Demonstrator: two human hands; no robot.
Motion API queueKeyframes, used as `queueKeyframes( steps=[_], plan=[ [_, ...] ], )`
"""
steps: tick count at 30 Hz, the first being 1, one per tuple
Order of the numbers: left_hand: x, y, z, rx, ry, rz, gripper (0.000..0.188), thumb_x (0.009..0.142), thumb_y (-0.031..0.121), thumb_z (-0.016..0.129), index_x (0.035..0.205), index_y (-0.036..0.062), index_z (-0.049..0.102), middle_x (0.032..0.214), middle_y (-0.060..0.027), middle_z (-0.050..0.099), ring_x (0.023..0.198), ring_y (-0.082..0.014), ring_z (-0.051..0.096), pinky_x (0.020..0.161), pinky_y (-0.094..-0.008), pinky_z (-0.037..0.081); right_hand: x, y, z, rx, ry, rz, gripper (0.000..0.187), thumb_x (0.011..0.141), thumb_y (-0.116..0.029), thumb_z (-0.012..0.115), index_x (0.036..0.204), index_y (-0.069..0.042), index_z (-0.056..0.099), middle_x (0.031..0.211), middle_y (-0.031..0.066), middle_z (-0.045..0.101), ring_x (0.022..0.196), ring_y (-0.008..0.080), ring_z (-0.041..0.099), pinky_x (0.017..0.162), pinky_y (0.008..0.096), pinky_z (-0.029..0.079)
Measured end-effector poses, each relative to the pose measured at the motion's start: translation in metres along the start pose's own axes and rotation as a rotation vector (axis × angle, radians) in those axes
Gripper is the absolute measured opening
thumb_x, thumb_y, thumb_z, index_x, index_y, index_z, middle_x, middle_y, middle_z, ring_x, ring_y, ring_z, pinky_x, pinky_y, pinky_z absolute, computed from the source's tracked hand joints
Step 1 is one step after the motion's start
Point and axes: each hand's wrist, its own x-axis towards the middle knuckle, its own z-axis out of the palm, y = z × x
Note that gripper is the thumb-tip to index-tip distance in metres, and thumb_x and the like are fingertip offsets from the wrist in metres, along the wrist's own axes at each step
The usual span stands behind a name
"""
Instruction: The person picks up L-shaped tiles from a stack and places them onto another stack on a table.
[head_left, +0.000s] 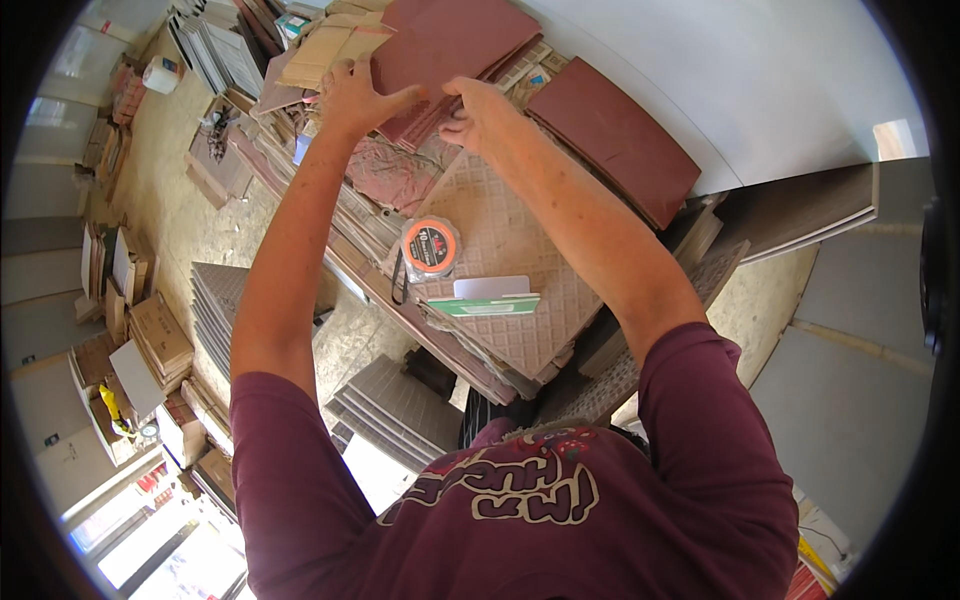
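Observation:
Both my arms reach over a stack of tiles. My left hand point(358, 104) is open, its thumb stretched toward my right hand, beside a torn piece of cardboard point(335, 52) and the near end of a reddish-brown tile stack point(450, 42). Close to that stack's near corner is my right hand point(482, 115), its fingers apart and partly bent; nothing shows in them. Whether either hand touches the tiles is hard to see. Nearer to me, a round tape measure point(431, 246) with an orange ring and black strap lies on a beige textured tile point(510, 215), above a green-and-white booklet point(485, 304).
Another reddish-brown tile point(615, 140) lies to the right, along a white panel point(690, 70). Crumpled pinkish wrapping point(398, 178) sits beside the beige tile. Grey tile stacks point(400, 408) stand on the floor below. Cardboard boxes point(160, 335) line the left side.

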Motion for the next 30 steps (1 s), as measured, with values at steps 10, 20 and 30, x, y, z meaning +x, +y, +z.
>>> queueKeyframes(
  steps=[10, 20, 30],
  plan=[
    [0.023, -0.037, 0.025, -0.158, -0.101, -0.037, 0.089, 0.057, 0.062, 0.064, 0.113, -0.0056, 0.049, 0.101, -0.0232, 0.057, 0.092, -0.0332, 0.057, 0.079, -0.0389, 0.044, 0.001, 0.003, 0.017, 0.220, -0.083, 0.036, 0.041, 0.082, -0.010, 0.047, 0.120, 0.000, 0.036, 0.121, 0.0154, 0.043, 0.111, 0.0291, 0.045, 0.094, 0.0520, 0.032],
    [0.025, -0.025, 0.012, -0.235, -0.102, -0.049, 0.066, 0.062, 0.045, 0.071, 0.100, -0.0071, 0.057, 0.091, -0.0181, 0.062, 0.081, -0.0246, 0.060, 0.070, -0.0326, 0.047, 0.007, 0.006, 0.016, -0.125, 0.013, 0.014, 0.048, 0.076, -0.022, 0.056, 0.115, 0.001, 0.041, 0.116, 0.0164, 0.047, 0.107, 0.0272, 0.047, 0.088, 0.0454, 0.039],
    [0.026, -0.030, 0.013, -0.382, -0.185, -0.078, 0.087, 0.058, 0.055, 0.069, 0.113, -0.0083, 0.048, 0.102, -0.0247, 0.057, 0.093, -0.0320, 0.057, 0.080, -0.0349, 0.045, 0.037, -0.027, -0.023, -0.549, 0.457, -0.448, 0.050, 0.068, -0.017, 0.061, 0.110, 0.004, 0.045, 0.105, 0.0175, 0.053, 0.093, 0.0274, 0.052, 0.080, 0.0393, 0.041]
  ],
)
